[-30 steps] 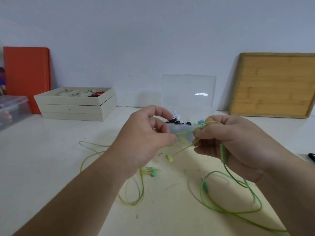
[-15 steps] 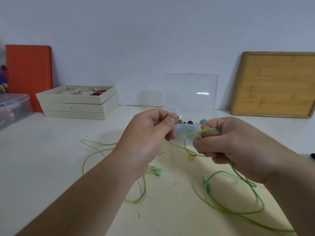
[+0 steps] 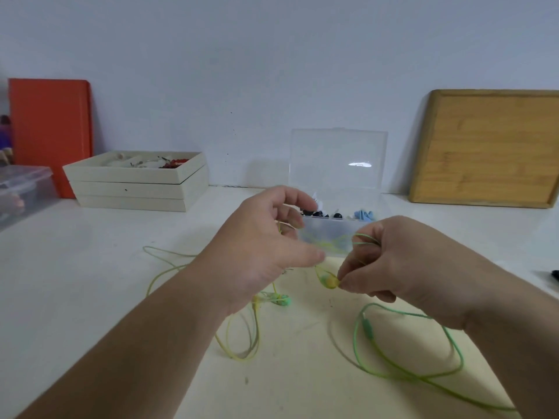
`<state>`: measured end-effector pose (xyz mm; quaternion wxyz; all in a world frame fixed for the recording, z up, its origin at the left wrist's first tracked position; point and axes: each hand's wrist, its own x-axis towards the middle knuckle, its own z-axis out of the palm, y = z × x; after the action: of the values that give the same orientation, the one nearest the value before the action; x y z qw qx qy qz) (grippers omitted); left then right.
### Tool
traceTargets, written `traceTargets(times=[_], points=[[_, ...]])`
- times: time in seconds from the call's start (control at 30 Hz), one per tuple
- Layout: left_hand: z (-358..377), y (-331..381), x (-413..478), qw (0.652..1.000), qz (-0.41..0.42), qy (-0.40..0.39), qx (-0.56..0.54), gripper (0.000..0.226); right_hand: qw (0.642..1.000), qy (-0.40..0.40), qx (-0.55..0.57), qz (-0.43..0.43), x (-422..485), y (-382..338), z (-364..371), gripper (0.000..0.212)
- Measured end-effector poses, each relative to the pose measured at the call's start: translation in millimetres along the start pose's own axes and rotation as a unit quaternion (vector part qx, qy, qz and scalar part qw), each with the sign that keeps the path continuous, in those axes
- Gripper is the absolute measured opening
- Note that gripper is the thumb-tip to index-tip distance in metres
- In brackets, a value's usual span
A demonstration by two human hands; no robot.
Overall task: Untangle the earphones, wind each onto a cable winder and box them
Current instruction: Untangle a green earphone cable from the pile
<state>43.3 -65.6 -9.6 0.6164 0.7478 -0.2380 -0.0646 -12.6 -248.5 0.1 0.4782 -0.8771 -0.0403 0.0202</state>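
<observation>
R hand (image 3: 402, 261) dropped, now pinches yellow earbud (image 3: 329, 282); L hand (image 3: 266, 252) alongside.

Open tabletop (image 3: 90, 282) runs wide on your near left, good room to pass. Dead ahead the clear box (image 3: 329, 234) sits with its lid up. Yellow earphone cable (image 3: 241, 359) loops in the near middle, green earphone cable (image 3: 367, 328) sprawls near right. Stacked trays (image 3: 136, 189) wall off far left, wooden board (image 3: 490, 149) far right.

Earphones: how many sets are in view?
2. Yellow set: looped below the left hand, earbud pinched by the right hand. Green set: below the right wrist.
</observation>
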Motion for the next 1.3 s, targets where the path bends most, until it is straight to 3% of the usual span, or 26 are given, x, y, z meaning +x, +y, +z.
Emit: traceTargets(times=[0.07, 0.13, 0.3, 0.47, 0.67, 0.93, 1.03, 1.1, 1.17, 1.3], points=[[-1, 0, -1, 0.997, 0.011, -0.049, 0.054, 0.052, 1.0, -0.005, 0.02, -0.002, 0, 0, -2, 0.037], [0, -1, -1, 0.992, 0.02, -0.034, 0.119, 0.044, 0.997, -0.022, 0.069, -0.012, 1, -1, -4, 0.044], [2, -1, 0, 0.995, 0.024, -0.028, 0.097, 0.025, 0.985, -0.053, 0.16, -0.035, 1, -1, -4, 0.027], [4, 1, -2, 0.997, 0.025, -0.028, 0.074, 0.019, 0.973, -0.001, 0.227, -0.053, 6, 3, -3, 0.048], [7, 0, -1, 0.996, 0.003, -0.004, 0.093, 0.011, 0.959, -0.013, 0.279, -0.052, 7, 2, 0, 0.055], [-1, 6, -2, 0.988, -0.069, -0.066, -0.118, 0.016, 0.969, 0.069, 0.237, -0.013, 12, 11, -4, 0.052], [-1, 5, -2, 0.99, -0.07, -0.082, -0.087, 0.012, 0.967, 0.053, 0.246, -0.031, 12, 10, -4, 0.051], [-1, 2, -1, 0.996, -0.073, -0.048, -0.024, 0.019, 0.961, 0.052, 0.264, -0.055, 10, 6, -6, 0.035], [-1, -2, 0, 0.997, -0.06, -0.023, 0.043, 0.024, 0.948, 0.082, 0.301, -0.069, 9, 3, -10, 0.019], [1, -3, 0, 0.997, -0.022, -0.014, 0.07, 0.012, 0.921, 0.158, 0.352, -0.057, 10, 0, -15, 0.02]])
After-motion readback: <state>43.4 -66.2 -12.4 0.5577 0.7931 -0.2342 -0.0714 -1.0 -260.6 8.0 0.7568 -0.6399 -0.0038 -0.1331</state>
